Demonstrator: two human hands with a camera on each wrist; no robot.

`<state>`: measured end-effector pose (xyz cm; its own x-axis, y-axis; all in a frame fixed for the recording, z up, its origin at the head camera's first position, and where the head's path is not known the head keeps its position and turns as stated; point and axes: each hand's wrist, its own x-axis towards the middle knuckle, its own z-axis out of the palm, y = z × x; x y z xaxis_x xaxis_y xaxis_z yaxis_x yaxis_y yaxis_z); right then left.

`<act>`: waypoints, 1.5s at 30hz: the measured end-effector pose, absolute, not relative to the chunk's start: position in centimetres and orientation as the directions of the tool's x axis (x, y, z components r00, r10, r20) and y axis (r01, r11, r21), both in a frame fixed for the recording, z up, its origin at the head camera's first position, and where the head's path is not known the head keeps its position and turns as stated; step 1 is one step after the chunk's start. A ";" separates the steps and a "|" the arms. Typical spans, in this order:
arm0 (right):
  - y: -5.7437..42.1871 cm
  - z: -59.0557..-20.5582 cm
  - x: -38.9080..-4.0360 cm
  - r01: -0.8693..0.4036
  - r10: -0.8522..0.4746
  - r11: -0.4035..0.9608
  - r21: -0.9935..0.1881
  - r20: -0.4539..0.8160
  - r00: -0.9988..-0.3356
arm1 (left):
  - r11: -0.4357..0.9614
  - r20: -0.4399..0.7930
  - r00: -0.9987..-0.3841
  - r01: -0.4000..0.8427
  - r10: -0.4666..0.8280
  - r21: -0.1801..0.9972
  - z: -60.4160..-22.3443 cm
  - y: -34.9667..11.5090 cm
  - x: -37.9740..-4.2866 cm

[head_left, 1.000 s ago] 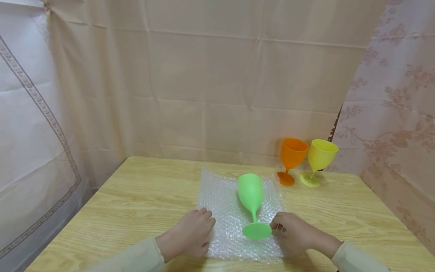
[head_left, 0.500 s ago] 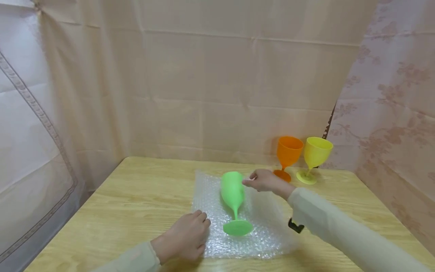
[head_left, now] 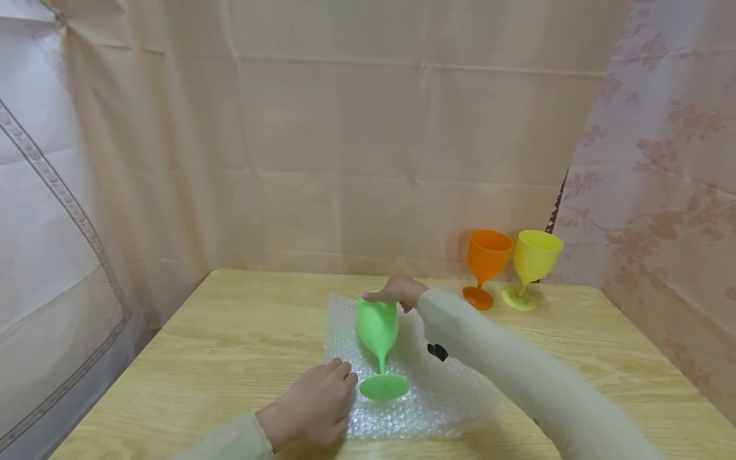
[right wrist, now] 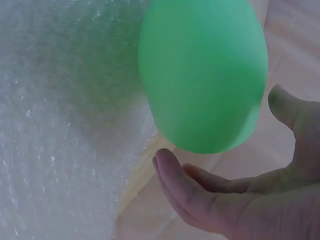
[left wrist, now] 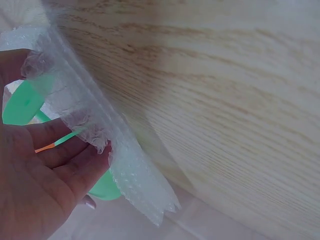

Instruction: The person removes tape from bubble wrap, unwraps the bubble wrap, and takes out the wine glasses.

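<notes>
A green plastic goblet (head_left: 377,327) lies on its side on a sheet of bubble wrap (head_left: 422,409), foot toward me and rim away. My left hand (head_left: 319,395) grips the sheet's left edge; in the left wrist view the crumpled wrap (left wrist: 82,107) sits between thumb and fingers. At the goblet's rim is my right hand (head_left: 398,291), reaching over the far part of the sheet. The right wrist view has its thumb and fingers spread apart, with fingertips (right wrist: 167,162) close below the rim of the goblet (right wrist: 202,75).
An orange goblet (head_left: 489,257) and a yellow goblet (head_left: 536,257) stand upright at the back right of the wooden table (head_left: 264,319). A beige curtain (head_left: 322,140) hangs behind the table, and a flowered cloth (head_left: 667,191) hangs at the right.
The right hand has gone from the sheet's near right edge to the goblet's far end. The goblet has shifted left on the wrap. My left hand has stayed at the left edge.
</notes>
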<state>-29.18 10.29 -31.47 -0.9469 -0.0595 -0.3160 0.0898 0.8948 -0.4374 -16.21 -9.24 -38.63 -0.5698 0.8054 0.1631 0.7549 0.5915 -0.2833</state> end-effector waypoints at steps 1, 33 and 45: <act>10.4 -31.4 -29.2 0.115 -0.054 0.878 -0.464 -0.334 -0.941 | 0.588 0.161 -0.567 0.755 0.808 -0.291 -38.6 -9.2 -16.2; 16.8 -32.4 -29.6 0.517 -0.299 0.208 -0.830 -0.557 -0.775 | 0.607 0.135 -0.595 0.746 0.792 -0.274 -38.3 -9.1 -16.2; 20.0 -31.6 -25.4 0.314 -0.295 0.188 -0.930 -0.359 -0.885 | 0.625 0.101 -0.620 0.748 0.778 -0.224 -38.2 -9.4 -16.1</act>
<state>-25.38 19.95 -31.64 -0.8854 -0.2954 -0.3590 0.3144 0.1884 -0.9304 -16.14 -9.35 -38.23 -0.6201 0.7780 0.1011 0.7477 0.6251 -0.2243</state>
